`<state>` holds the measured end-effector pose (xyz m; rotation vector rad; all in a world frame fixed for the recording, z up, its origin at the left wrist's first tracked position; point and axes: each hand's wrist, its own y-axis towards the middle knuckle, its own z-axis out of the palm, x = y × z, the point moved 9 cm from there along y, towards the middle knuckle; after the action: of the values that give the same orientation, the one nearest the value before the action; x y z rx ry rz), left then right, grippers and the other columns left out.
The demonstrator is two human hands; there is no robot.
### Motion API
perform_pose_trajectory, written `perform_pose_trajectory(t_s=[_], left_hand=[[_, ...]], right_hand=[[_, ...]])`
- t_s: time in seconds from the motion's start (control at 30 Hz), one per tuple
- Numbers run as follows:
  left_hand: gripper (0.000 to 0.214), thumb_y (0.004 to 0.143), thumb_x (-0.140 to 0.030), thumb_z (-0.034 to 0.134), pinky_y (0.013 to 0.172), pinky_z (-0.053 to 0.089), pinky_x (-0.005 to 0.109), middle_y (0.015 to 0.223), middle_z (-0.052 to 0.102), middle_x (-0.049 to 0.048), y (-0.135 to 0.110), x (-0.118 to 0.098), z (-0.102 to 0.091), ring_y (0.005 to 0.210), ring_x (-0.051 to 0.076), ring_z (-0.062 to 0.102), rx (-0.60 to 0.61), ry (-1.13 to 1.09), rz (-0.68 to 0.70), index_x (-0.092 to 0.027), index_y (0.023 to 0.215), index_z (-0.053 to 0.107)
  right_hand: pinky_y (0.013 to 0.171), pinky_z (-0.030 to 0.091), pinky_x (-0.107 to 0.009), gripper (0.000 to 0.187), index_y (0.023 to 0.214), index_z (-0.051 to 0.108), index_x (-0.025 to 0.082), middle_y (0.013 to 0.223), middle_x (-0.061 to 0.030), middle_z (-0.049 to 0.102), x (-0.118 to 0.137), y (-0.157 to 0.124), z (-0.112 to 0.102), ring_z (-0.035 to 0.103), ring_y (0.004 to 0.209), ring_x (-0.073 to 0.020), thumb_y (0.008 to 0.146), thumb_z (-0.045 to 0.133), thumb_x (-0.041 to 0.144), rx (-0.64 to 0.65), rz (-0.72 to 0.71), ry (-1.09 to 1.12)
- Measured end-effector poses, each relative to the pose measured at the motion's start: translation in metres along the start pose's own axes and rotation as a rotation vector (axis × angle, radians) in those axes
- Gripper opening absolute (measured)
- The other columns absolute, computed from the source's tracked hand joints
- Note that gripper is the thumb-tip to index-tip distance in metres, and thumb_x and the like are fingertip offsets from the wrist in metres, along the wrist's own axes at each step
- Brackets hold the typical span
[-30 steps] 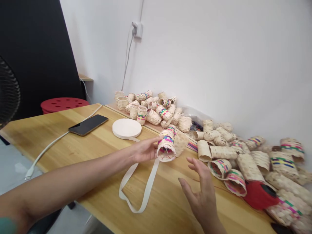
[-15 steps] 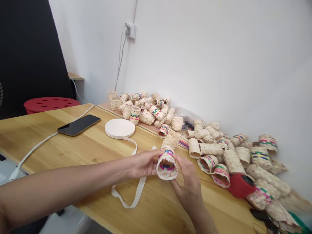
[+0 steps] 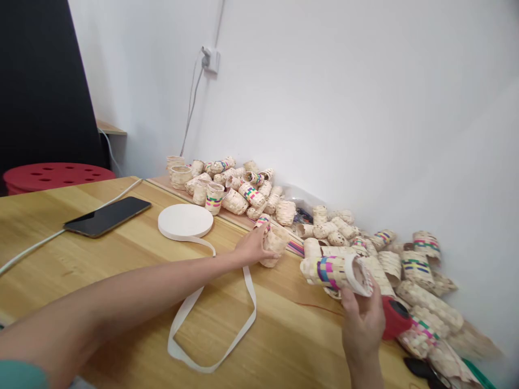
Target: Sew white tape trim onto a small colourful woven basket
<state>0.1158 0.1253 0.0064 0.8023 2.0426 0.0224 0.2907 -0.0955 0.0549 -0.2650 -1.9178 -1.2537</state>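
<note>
My right hand (image 3: 365, 321) holds a small woven basket (image 3: 330, 272) on its side, thumb and fingers around its white-trimmed rim. Blue, purple, pink and yellow strips band its pale weave. Farther forward, my left hand (image 3: 253, 247) has thumb and fingers on a plain pale woven basket (image 3: 278, 247) standing on the table; a colour-banded basket (image 3: 263, 220) lies just behind those fingers. White flat tape (image 3: 213, 367) loops over the table from its roll (image 3: 185, 220) and passes close to my left wrist.
Many small woven baskets (image 3: 251, 194) are heaped along the wall. A red thread spool (image 3: 395, 317) sits at the right, near black scissors handles (image 3: 419, 368). On the left are a phone (image 3: 107, 216), a white cable (image 3: 34, 248) and a red stool (image 3: 57, 175).
My left hand has left the trimmed basket and moved forward to the plain one. My right hand has carried the trimmed basket rightward and turned it sideways. The view has shifted right.
</note>
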Motion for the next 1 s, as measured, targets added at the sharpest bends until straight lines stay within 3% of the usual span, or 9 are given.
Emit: perform_pose_trajectory(t_s=[0.2,0.37,0.47,0.53,0.63,0.7,0.83,1.0], left_hand=[[0.097,0.065,-0.041,0.077,0.093,0.045,0.043,0.123,0.059,0.0170,0.031,0.001,0.024,0.114,0.036,0.056,-0.009,0.019,0.002,-0.016,0.144,0.026],[0.096,0.067,-0.028,0.078,0.096,0.044,0.039,0.133,0.051,0.0201,0.039,-0.001,0.014,0.117,0.031,0.054,-0.067,0.030,0.025,-0.011,0.145,0.024],[0.069,0.083,-0.027,0.063,0.098,0.041,0.037,0.140,0.045,0.0145,0.010,-0.028,-0.016,0.114,0.024,0.054,-0.172,0.029,0.105,-0.017,0.142,0.029],[0.047,0.087,-0.026,0.057,0.081,0.048,0.031,0.121,0.059,0.0094,-0.025,-0.065,-0.040,0.086,0.017,0.061,-0.238,-0.054,0.281,-0.018,0.132,0.043],[0.021,0.091,-0.025,0.054,0.062,0.044,0.022,0.090,0.067,0.0011,-0.081,-0.120,-0.052,0.061,0.010,0.053,-0.146,-0.110,0.540,-0.018,0.111,0.057],[0.017,0.091,-0.022,0.055,0.060,0.043,0.019,0.096,0.068,0.0018,-0.110,-0.143,-0.056,0.059,0.007,0.052,-0.113,-0.142,0.686,-0.018,0.107,0.058],[0.009,0.091,-0.019,0.055,0.075,0.045,0.020,0.092,0.069,0.0042,-0.124,-0.148,-0.047,0.083,0.012,0.061,-0.035,-0.133,0.780,-0.014,0.092,0.063],[0.011,0.090,-0.017,0.056,0.071,0.044,0.019,0.082,0.068,0.0015,-0.114,-0.128,-0.041,0.077,0.011,0.061,0.022,-0.128,0.679,-0.014,0.084,0.065]], right_hand=[[0.097,0.042,-0.047,0.060,0.124,0.052,0.017,0.123,-0.0140,0.060,0.008,-0.009,0.025,0.055,0.113,-0.0298,0.075,0.068,0.048,0.164,-0.126,-0.169],[0.095,0.043,-0.044,0.058,0.125,0.052,0.018,0.123,-0.0123,0.060,0.019,-0.013,0.030,0.055,0.113,-0.0286,0.077,0.066,0.047,0.192,-0.190,-0.201],[0.093,0.046,-0.042,0.067,0.132,0.047,0.018,0.130,-0.0137,0.056,0.022,-0.014,0.032,0.055,0.115,-0.0286,0.076,0.068,0.047,0.208,-0.170,-0.162],[0.093,0.046,-0.042,0.073,0.137,0.042,0.018,0.132,-0.0143,0.054,0.024,-0.016,0.034,0.055,0.115,-0.0281,0.075,0.069,0.047,0.217,-0.151,-0.138],[0.091,0.048,-0.042,0.076,0.139,0.039,0.019,0.131,-0.0146,0.055,0.030,-0.020,0.039,0.059,0.109,-0.0272,0.076,0.069,0.047,0.236,-0.177,-0.146],[0.085,0.051,-0.041,0.075,0.139,0.040,0.019,0.129,-0.0152,0.056,0.038,-0.024,0.044,0.062,0.104,-0.0266,0.076,0.070,0.047,0.251,-0.237,-0.178],[0.076,0.054,-0.038,0.074,0.138,0.040,0.018,0.122,-0.0156,0.060,0.047,-0.034,0.053,0.064,0.097,-0.0256,0.077,0.069,0.048,0.269,-0.294,-0.182],[0.076,0.055,-0.036,0.072,0.140,0.037,0.020,0.117,-0.0127,0.063,0.041,-0.047,0.068,0.064,0.096,-0.0242,0.080,0.067,0.047,0.347,-0.233,-0.123]])
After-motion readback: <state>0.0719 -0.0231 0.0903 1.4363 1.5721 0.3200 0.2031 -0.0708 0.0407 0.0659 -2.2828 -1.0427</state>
